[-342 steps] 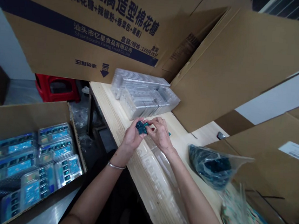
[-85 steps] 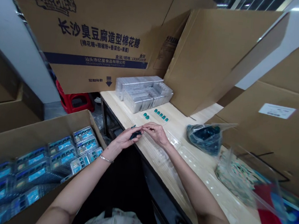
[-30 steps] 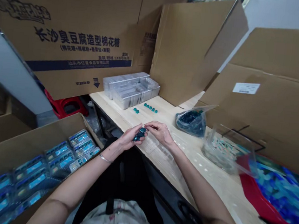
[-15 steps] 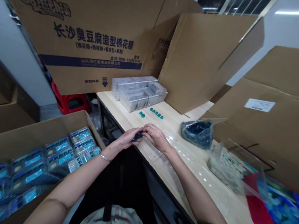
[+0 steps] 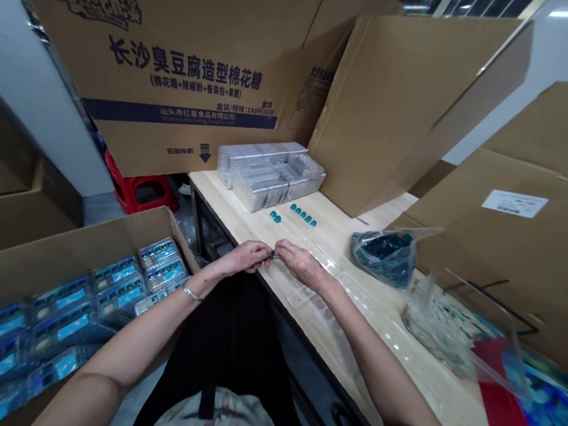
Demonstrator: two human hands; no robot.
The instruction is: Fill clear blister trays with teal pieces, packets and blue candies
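Single head-worn camera: one view, looking forward and down from the person's head, chest at the bottom of the frame. Close range on the left hand (image 5: 244, 256) and right hand (image 5: 302, 265), just over the near edge of the wooden table (image 5: 247, 226). The table receded toward upper left, ending against a cardboard carton (image 5: 171, 128), farther off. Wide lens, edges visibly bowed.

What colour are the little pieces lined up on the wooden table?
Teal, a blue-green: the small pieces show best in the head-worn camera view.
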